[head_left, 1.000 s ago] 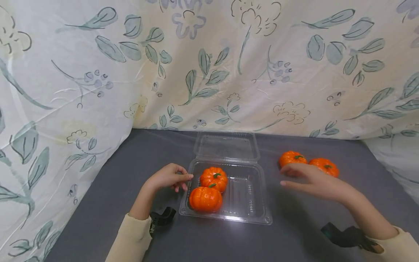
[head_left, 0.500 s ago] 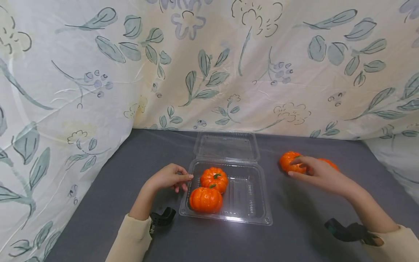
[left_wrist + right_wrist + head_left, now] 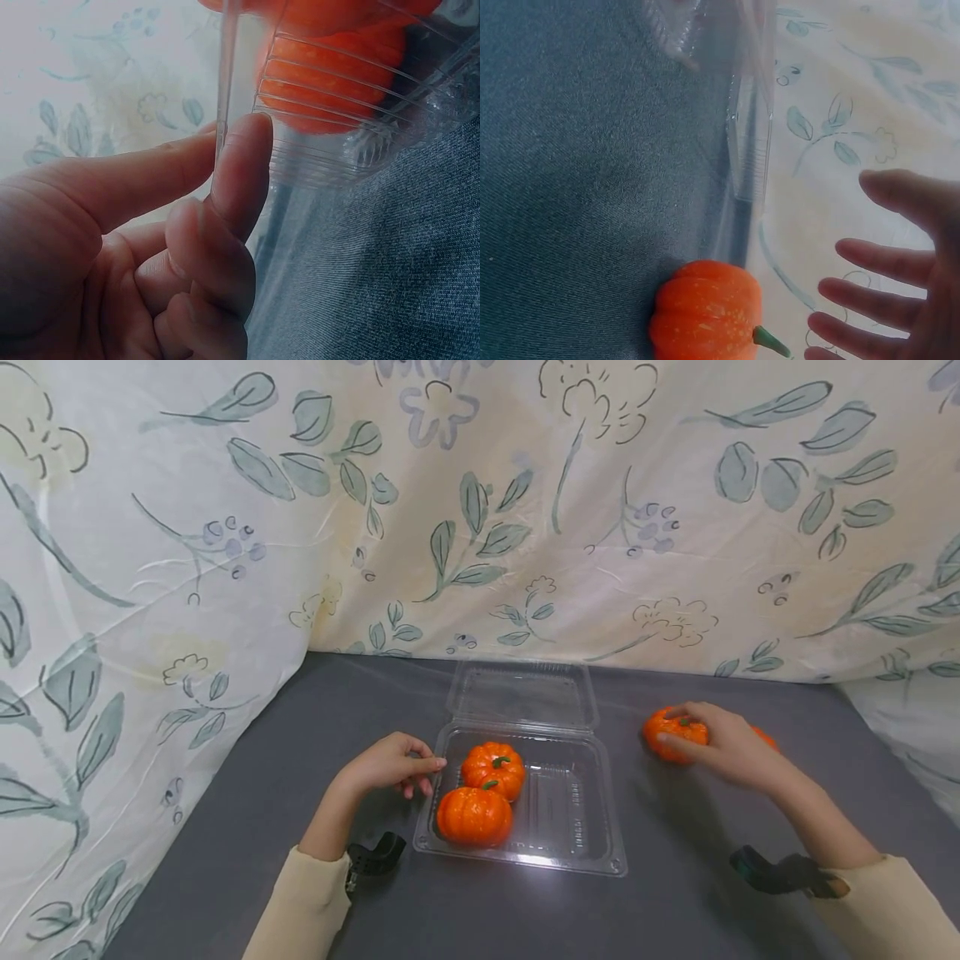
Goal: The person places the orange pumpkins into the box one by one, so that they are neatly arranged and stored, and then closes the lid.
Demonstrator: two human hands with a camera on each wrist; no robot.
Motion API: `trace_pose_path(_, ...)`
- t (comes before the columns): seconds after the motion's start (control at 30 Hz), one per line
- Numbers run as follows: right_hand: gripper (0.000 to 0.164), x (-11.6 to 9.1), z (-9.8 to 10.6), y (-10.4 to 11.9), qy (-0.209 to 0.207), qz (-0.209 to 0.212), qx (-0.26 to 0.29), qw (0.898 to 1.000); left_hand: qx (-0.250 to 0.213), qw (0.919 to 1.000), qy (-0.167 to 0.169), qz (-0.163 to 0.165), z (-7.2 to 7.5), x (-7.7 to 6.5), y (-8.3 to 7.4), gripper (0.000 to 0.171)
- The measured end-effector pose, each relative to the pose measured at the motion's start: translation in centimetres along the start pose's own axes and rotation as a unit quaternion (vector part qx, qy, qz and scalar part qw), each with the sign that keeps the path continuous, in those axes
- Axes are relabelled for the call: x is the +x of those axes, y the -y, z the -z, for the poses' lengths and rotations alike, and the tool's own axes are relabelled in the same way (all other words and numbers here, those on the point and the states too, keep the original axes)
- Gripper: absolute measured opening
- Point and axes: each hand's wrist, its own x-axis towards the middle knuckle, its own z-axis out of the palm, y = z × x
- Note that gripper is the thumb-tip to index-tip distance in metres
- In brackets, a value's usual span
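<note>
A clear plastic clamshell container (image 3: 555, 810) lies unfolded on the dark cloth. Two orange toy pumpkins sit in its left half, the rear pumpkin (image 3: 487, 764) with its stem up and the front pumpkin (image 3: 474, 818) beside it. My left hand (image 3: 390, 768) pinches the container's left rim between thumb and index finger (image 3: 244, 169). At the right, my right hand (image 3: 731, 747) hovers with spread fingers over a third pumpkin (image 3: 705, 315), apart from it in the right wrist view. Another pumpkin (image 3: 767, 737) is mostly hidden behind this hand.
The container's lid (image 3: 521, 697) lies folded back behind its base. A floral curtain (image 3: 480, 527) hangs along the back and left of the dark cloth surface (image 3: 525, 918). A black wrist camera (image 3: 780, 870) sticks out below the right wrist.
My right hand has moved a little right and farther back, over the pumpkins on the right. The left hand stays at the container's rim.
</note>
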Motion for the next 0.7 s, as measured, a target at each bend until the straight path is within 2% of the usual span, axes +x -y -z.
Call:
trace_pose_path(0.23,0.054,0.7,-0.3,-0.6,-0.022,-0.005,-0.015,1.000,0.002,1.0000,-0.001,-0.004,-0.1,0.0,0.2,0.025)
trace_pose_path(0.4,0.055,1.0,-0.6,-1.2,-0.023,0.002,-0.021,1.000,0.006,1.0000,-0.004,-0.005,-0.6,-0.4,0.1,0.026)
trace_pose_path(0.7,0.065,1.3,-1.1,-2.4,-0.012,-0.015,-0.022,1.000,0.010,0.9998,-0.016,-0.006,-1.5,-1.0,0.0,0.026)
